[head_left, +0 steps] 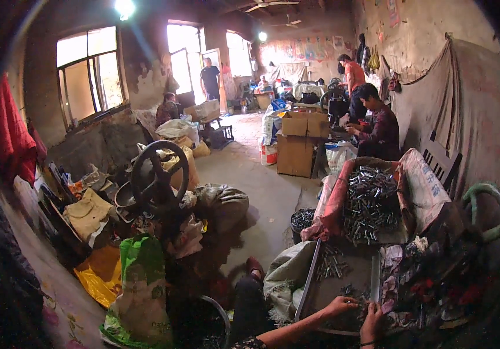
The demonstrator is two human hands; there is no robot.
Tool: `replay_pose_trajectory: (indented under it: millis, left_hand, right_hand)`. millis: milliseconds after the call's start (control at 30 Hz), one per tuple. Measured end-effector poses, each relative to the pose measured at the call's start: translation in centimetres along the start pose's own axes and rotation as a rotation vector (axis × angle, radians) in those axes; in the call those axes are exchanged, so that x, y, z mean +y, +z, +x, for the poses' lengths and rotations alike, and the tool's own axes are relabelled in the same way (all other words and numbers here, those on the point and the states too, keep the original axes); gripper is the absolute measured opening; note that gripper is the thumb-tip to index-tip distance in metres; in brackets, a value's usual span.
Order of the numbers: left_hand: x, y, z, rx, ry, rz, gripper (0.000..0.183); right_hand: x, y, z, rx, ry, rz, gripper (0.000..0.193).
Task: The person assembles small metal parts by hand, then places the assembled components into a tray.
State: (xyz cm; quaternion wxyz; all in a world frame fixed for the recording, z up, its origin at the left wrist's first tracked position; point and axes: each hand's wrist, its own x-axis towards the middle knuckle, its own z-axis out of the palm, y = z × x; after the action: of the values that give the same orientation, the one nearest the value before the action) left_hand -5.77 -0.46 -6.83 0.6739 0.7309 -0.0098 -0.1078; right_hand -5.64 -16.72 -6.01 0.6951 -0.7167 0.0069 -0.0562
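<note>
At the lower right, both my hands are over the near end of a shallow metal tray [374, 278]. My left hand [343, 305] reaches in from the lower edge, its fingers drawn together above small dark pieces. Close beside it, my right hand [371, 317] is raised with its fingers pinched. Anything between the fingertips is too small to make out. Slim metal tubes [331, 265] lie loose at the tray's far end. Beyond them, a large heap of similar metal pieces [371, 200] fills a cloth-lined trough.
A bucket of metal pieces [303, 219] stands left of the trough. Sacks [222, 200], a dark handwheel [159, 174] and a green bag [140, 273] crowd the left. Cardboard boxes [296, 152] stand ahead. One person [381, 128] sits working beyond the trough; several others are farther back.
</note>
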Motion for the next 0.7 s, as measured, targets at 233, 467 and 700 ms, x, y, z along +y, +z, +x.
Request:
replay_pose_trajectory:
  millis: [233, 467, 700]
  left_hand:
    - [2.6, 0.1, -1.5, 0.005, -0.067, -0.049, 0.031]
    - [3.0, 0.6, -1.4, -0.057, -0.095, -0.108, 0.03]
    - [4.6, -0.7, -3.1, 0.027, -0.12, -0.067, 0.032]
  right_hand:
    - [-2.7, -0.2, -0.7, -0.059, 0.025, -0.06, 0.026]
    - [-4.4, 0.4, -1.5, 0.012, 0.068, -0.117, 0.028]
    - [-1.4, 0.9, -0.4, -0.19, 0.103, -0.076, 0.022]
